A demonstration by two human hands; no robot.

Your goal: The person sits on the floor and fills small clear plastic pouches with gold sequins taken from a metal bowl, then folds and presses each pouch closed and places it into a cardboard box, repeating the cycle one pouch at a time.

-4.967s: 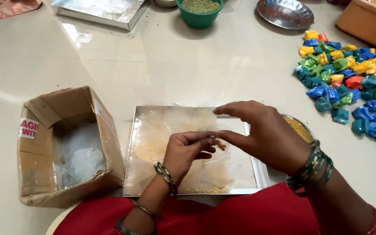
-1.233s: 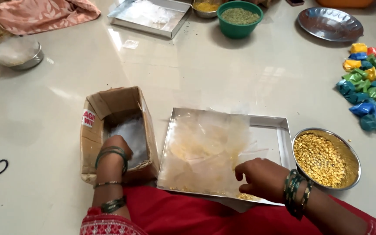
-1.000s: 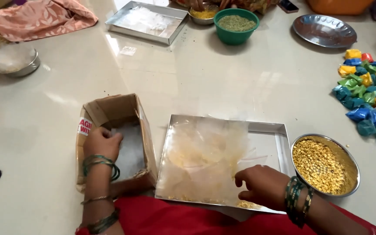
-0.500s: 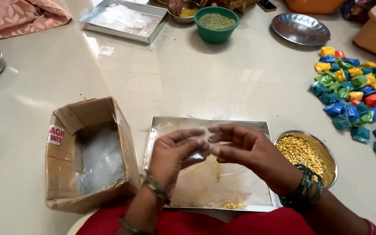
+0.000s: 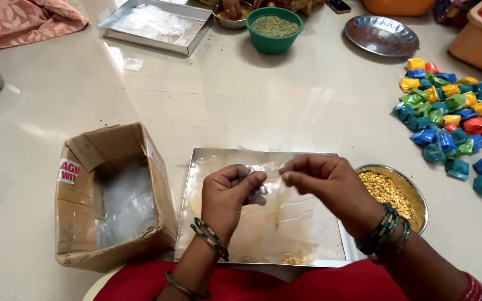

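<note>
A small clear plastic pouch (image 5: 267, 177) is pinched between the left hand (image 5: 231, 196) and right hand (image 5: 330, 187), both closed on it above the steel tray (image 5: 319, 245); a bowl of yellow lentils (image 5: 397, 192) sits just right; a cardboard box (image 5: 107, 195) lies left; coloured packets (image 5: 456, 122) are heaped farther off on the tabletop (image 5: 224, 106).

A glossy, cream-coloured floor (image 5: 263, 106) fills the view, with bright light reflecting off it in pale streaks. A pink patterned cloth (image 5: 20, 22) lies at the far left.
</note>
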